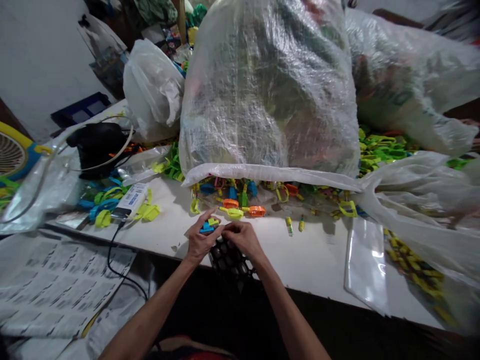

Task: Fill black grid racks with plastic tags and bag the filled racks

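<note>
My left hand (200, 239) is closed around a small blue and yellow plastic piece (207, 227) near the table's front edge. Against its fingertips, my right hand (243, 239) is closed in a pinch; what lies between its fingers is hidden. Below both hands is a black item with a rounded cell pattern (228, 260), partly covered by them. Just beyond the hands lie an orange plastic piece (257, 211) and a yellow-green one (234, 214). Two small yellow-capped tubes (289, 226) rest to the right of my right hand.
A large translucent sack (270, 100) stands behind a row of colourful plastic pieces. A flat clear bag (365, 262) lies on the white table (311, 265) at right. At left are a white box (131, 200), a black cable (108, 255), printed sheets (56, 280) and a fan (13, 150).
</note>
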A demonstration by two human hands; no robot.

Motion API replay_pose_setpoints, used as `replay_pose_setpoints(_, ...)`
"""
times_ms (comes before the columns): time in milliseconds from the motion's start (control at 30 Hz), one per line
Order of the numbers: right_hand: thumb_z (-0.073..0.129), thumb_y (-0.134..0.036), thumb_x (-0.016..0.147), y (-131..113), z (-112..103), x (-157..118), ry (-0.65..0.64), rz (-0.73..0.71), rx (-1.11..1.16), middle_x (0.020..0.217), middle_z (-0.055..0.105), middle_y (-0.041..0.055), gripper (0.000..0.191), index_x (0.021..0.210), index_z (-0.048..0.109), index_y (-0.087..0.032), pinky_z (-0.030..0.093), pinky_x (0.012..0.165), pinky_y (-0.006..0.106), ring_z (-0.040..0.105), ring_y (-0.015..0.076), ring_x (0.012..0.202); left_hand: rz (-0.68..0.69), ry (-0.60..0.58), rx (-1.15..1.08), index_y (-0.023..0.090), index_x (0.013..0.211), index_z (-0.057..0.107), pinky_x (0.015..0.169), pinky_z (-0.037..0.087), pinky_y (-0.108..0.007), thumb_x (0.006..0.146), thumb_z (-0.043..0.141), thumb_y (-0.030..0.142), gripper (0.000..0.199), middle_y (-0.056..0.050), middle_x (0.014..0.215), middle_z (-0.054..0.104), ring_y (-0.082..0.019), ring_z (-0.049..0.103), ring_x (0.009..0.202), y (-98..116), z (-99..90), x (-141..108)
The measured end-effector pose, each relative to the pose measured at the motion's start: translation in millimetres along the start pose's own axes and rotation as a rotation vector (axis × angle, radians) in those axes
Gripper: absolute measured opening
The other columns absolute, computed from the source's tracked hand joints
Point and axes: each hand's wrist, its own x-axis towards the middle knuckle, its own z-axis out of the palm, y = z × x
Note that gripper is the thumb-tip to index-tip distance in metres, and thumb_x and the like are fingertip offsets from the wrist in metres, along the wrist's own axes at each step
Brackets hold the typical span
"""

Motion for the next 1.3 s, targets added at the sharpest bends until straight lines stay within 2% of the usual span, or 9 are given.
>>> replay_pose_setpoints(133,0.050,-0.030,0.085,-3.0,-33.5,25.2,0.183,-0.004,-0.418,0.068,0.067,0.0039,0.027,0.098,0.069,-0.017,0.043,0.066,0.025,0.063,0.0170,0.067,0.076,0.050,-0.023,0.020,0.094,0.065,0.067,0.056,-0.024,0.076,0.069,0.028,0.020,-0.001,0.081,0.069,-0.013,0.066,0.072,-0.3,2.9,2.5)
replay_pose_setpoints(300,0.042,-0.037,0.092,2.3,-44.9,27.4,0.187,0.128,-0.720,0.086,0.070,0.0086,0.029,0.096,0.066,-0.020,0.039,0.068,0.026,0.064,0.0208,0.086,0.264,0.110,0.041,0.019,0.088,0.065,0.083,0.055,-0.035,0.077,0.069,0.025,0.013,-0.006,0.093,0.070,-0.018,0.066,0.092,-1.0,2.9,6.9)
replay_pose_setpoints(467,0.053,-0.021,0.077,33.5,-51.9,11.6,0.416,0.202,-0.603,0.083,0.068,0.0052,0.019,0.093,0.063,-0.020,0.038,0.066,0.026,0.062,0.0197,0.081,0.188,0.162,0.069,0.019,0.097,0.065,0.071,0.057,-0.027,0.077,0.070,0.025,0.021,-0.003,0.087,0.070,-0.014,0.067,0.076,-4.4,3.6,4.2)
replay_pose_setpoints(600,0.059,-0.027,0.062,52.7,-59.3,3.5,0.568,0.247,-0.111,0.070,0.061,0.0023,0.025,0.085,0.058,-0.018,0.039,0.054,0.026,0.057,0.0174,0.062,0.207,0.187,0.077,0.019,0.098,0.064,0.073,0.057,-0.028,0.078,0.068,0.025,0.021,-0.003,0.088,0.069,-0.014,0.068,0.078,-4.9,3.6,5.1)
replay_pose_setpoints(700,0.065,-0.033,0.053,51.3,-61.3,-5.9,0.495,0.275,0.274,0.057,0.054,-0.0032,0.036,0.084,0.057,-0.017,0.035,0.045,0.025,0.045,0.0124,0.046,0.263,0.181,0.081,0.019,0.086,0.066,0.081,0.056,-0.033,0.078,0.068,0.025,0.011,-0.005,0.090,0.069,-0.017,0.067,0.088,-3.2,3.1,8.2)
replay_pose_setpoints(767,0.067,-0.036,0.052,43.3,-59.3,-13.1,0.381,0.245,0.377,0.050,0.049,-0.0053,0.032,0.076,0.058,-0.016,0.031,0.043,0.024,0.039,0.0097,0.042,0.258,0.187,0.072,0.018,0.085,0.066,0.081,0.056,-0.034,0.078,0.068,0.025,0.010,-0.005,0.088,0.070,-0.017,0.067,0.086,-2.0,3.3,9.4)
replay_pose_setpoints(933,0.066,-0.032,0.054,16.9,-39.5,-19.9,0.178,0.189,0.261,0.046,0.049,-0.0053,0.022,0.068,0.057,-0.018,0.032,0.045,0.024,0.041,0.0104,0.044,0.160,0.195,0.036,0.019,0.082,0.066,0.076,0.057,-0.032,0.077,0.069,0.029,0.011,-0.003,0.080,0.071,-0.017,0.068,0.079,-2.5,4.1,9.7)
replay_pose_setpoints(1100,0.063,-0.032,0.055,6.2,-7.2,-6.3,-0.023,0.155,0.182,0.049,0.050,-0.0038,0.017,0.057,0.055,-0.017,0.030,0.046,0.023,0.040,0.0095,0.047,0.037,0.239,0.024,0.019,0.078,0.067,0.066,0.055,-0.025,0.075,0.071,0.029,0.011,-0.001,0.076,0.070,-0.014,0.067,0.071,-5.8,2.3,13.6)
replay_pose_setpoints(1300,0.063,-0.031,0.050,6.9,13.6,17.4,-0.022,0.137,0.175,0.050,0.048,-0.0045,0.018,0.053,0.052,-0.018,0.029,0.046,0.022,0.039,0.0094,0.050,0.096,0.202,-0.006,0.019,0.078,0.066,0.071,0.055,-0.026,0.076,0.070,0.026,0.008,-0.002,0.078,0.070,-0.014,0.066,0.075,-4.9,4.1,11.3)
